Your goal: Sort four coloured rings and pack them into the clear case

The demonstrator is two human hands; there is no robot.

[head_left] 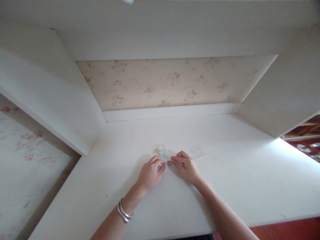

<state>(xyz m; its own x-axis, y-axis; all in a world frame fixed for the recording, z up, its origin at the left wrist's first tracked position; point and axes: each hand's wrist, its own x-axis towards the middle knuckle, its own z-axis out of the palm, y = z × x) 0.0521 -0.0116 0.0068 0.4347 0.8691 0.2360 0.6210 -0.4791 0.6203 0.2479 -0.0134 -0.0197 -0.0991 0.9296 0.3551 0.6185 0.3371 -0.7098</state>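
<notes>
My left hand (pixel 151 172) is closed, thumb and fingers brought together close to the near edge of a small clear plastic box (pixel 163 147). Tiny yellowish and greenish pieces lie inside that box. My right hand (pixel 187 169) pinches with thumb and index finger; whatever is at its fingertips is too small to name. Between the two hands, a small grey round piece (pixel 169 163) rests on the white tabletop (pixel 140 133). Beyond my right hand lies a flat clear plastic piece (pixel 198 152), like a lid or small bag.
White side panels (pixel 82 100) and an overhead board (pixel 160 43) enclose the desk. Floral wallpaper (pixel 150 83) covers the back. A small dark mark (pixel 106 196) shows at the left front. Past the right edge are shelves with shiny items (pixel 306 146).
</notes>
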